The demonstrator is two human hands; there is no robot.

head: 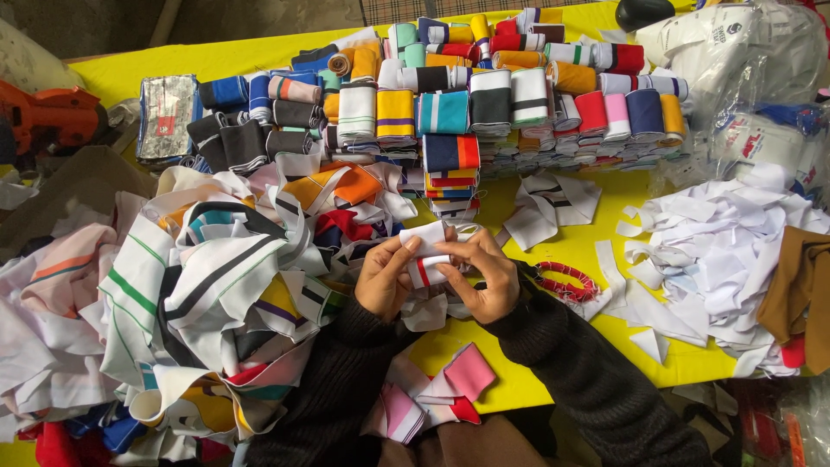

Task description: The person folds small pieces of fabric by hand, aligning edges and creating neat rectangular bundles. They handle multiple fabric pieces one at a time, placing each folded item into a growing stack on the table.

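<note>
My left hand point(384, 278) and my right hand point(482, 275) meet over the yellow table point(553, 259), both pinching one small folded strip of white knit fabric with a red and dark stripe point(425, 256). The strip is bent between my thumbs and fingers. Both arms wear dark knit sleeves. Just to the left lies a loose heap of striped collar pieces point(207, 285). A pink and white piece point(450, 380) rests near my lap.
Neat rows of folded striped bands point(484, 95) fill the far side of the table. Red-handled scissors point(566, 281) lie right of my right hand. White scraps point(718, 251) pile at the right, with plastic bags point(743, 52) behind and an orange tool point(43, 112) far left.
</note>
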